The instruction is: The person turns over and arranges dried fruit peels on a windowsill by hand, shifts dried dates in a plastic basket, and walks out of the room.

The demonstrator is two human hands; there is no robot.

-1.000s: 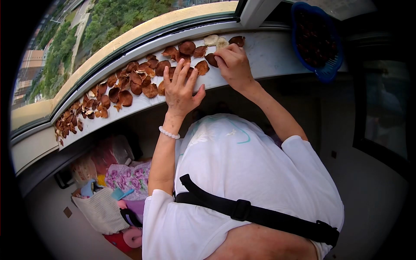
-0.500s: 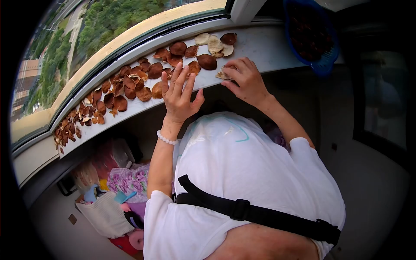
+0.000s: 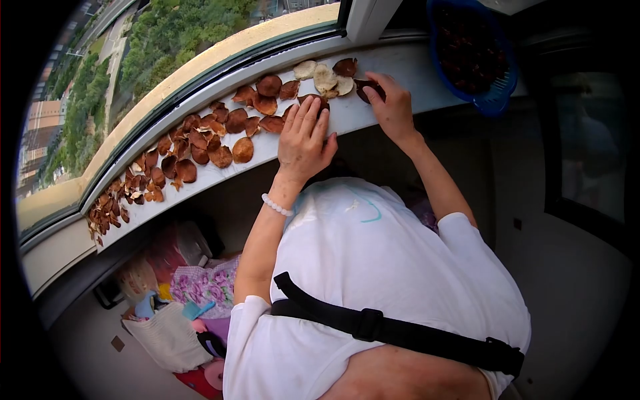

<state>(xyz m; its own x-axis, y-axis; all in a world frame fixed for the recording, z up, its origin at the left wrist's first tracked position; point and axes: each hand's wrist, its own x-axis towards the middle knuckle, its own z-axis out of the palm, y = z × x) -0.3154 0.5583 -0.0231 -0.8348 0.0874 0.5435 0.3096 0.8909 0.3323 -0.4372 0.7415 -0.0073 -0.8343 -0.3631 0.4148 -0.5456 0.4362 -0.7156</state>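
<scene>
A row of brown, curled pieces that look like dried citrus peel [image 3: 236, 121] lies along the white window sill [image 3: 267, 148]. My left hand [image 3: 303, 141] lies flat with its fingers stretched over a brown peel [image 3: 323, 103], partly covering it. Toward the sill's right part, my right hand [image 3: 393, 110] has its thumb and fingers on another dark brown peel [image 3: 362, 91], brown side up. Beside that peel are a few pieces with pale inner sides up [image 3: 325, 78] and one brown piece [image 3: 345, 67].
A blue plastic basket [image 3: 492, 100] with dark reddish contents stands at the sill's right end. The window frame [image 3: 220, 73] runs behind the peels. Below the sill on the left are a cream bag [image 3: 167, 337] and a purple flowered cloth [image 3: 207, 283].
My left hand has moved right and flattened onto a peel. My right hand has moved slightly up and right; the pale piece by its fingers is replaced by a brown-side-up one.
</scene>
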